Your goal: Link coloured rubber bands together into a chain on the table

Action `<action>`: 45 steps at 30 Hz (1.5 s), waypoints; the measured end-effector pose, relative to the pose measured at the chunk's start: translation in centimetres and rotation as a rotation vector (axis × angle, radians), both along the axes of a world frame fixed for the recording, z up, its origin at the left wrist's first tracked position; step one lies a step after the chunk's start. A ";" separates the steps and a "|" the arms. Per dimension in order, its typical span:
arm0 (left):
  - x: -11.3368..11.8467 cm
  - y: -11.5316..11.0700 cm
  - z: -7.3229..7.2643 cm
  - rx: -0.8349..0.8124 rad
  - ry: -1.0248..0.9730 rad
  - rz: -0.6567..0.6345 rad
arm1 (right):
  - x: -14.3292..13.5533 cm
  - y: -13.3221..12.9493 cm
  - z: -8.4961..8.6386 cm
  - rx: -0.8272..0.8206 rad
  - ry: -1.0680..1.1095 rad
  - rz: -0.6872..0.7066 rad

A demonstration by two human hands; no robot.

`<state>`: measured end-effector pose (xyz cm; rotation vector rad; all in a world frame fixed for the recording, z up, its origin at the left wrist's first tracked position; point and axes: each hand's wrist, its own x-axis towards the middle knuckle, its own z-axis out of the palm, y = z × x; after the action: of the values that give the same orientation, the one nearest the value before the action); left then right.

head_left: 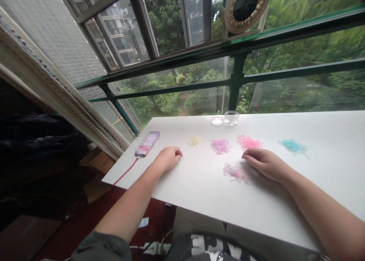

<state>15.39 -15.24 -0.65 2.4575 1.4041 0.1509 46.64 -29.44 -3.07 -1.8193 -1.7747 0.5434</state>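
My left hand (170, 157) rests low over the white table with its fingers curled closed. Beside its fingertips lie a few pale bluish strands (183, 158); whether anything is pinched cannot be made out. My right hand (264, 163) hovers with thumb and fingers pressed together, between the pink pile (249, 142) and a smaller mixed pink-and-purple pile (235, 173). What it holds, if anything, is hidden. These piles look like thin, small elastic bands. Further piles are purple (220, 146), pale yellow (194, 141) and teal (293, 145).
A clear round container (230, 118) and a clear lid (217, 121) stand at the back of the white table (199, 189). At left lies a phone (147, 143) with a red cable (124, 173). Behind the table runs a green railing (182, 88).
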 end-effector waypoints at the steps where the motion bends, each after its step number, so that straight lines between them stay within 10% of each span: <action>1: 0.3 -0.2 -0.1 -0.002 -0.010 0.002 | 0.0 0.0 0.0 0.000 -0.001 -0.002; 22: -1.3 -0.4 0.2 -0.050 -0.071 -0.162 | 0.1 0.1 -0.3 0.033 0.008 -0.007; 29: 0.4 -0.7 -1.4 -0.011 -0.078 -0.131 | 0.0 0.1 -0.2 0.026 0.004 -0.016; 45: 2.3 -0.7 -0.1 0.151 0.073 -0.399 | 0.0 0.1 -0.3 0.050 0.038 -0.028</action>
<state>17.66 -15.91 -0.78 2.8359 0.9292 0.0797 46.60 -29.30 -3.35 -1.7856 -1.7208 0.5150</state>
